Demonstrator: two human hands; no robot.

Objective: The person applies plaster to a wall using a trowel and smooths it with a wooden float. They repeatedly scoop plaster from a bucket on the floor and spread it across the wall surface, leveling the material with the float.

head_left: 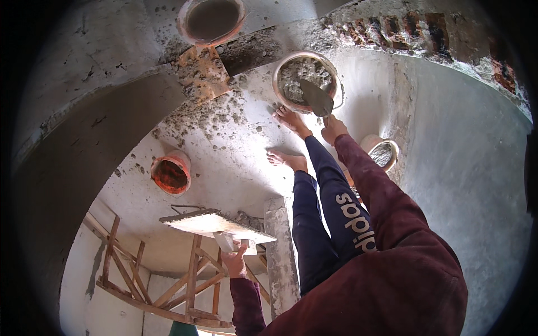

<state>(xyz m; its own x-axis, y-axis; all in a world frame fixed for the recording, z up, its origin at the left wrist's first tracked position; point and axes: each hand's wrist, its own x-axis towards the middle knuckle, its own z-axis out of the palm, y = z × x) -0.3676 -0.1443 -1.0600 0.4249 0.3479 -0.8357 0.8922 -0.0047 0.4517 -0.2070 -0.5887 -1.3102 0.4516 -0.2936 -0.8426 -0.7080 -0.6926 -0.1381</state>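
My right hand point(335, 130) is closed round the handle of a pointed trowel point(317, 99). Its blade lies over the mouth of a round bucket point(277, 78) that holds grey, lumpy mortar point(297, 70). At the lower left, my left hand point(234, 262) grips a plasterer's hawk point(196, 224) from below, by the handle under its board. Some grey mortar point(249, 219) shows along the hawk's right edge; most of the board's top face is hidden from here.
An orange bucket point(171, 175) lies tilted on the splattered floor point(224, 151). Another bucket point(183, 22) stands at the top, and a third point(392, 147) beside my right forearm. A wooden frame point(193, 274) stands lower left, near a concrete post point(281, 257). A curved wall point(465, 185) rises right.
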